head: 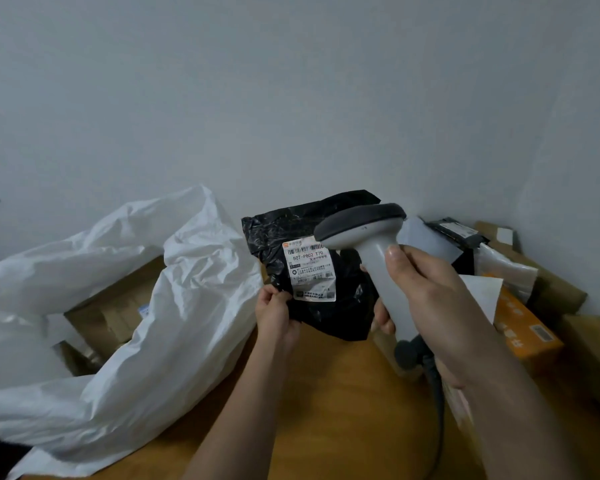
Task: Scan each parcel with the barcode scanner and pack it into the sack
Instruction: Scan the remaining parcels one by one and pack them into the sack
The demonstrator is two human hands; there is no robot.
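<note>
the left hand (pixel 274 311) pinches the lower left edge of the black parcel (pixel 312 271), held upright above the wooden desk (pixel 326 410) with its white label (pixel 310 270) facing the camera. the right hand (pixel 440 306) has its fingers wrapped around the grey barcode scanner (pixel 368 237) handle, scanner head just beside the label. the white sack (pixel 136 306) lies open at left. more parcels (pixel 520 327) are piled at right.
</note>
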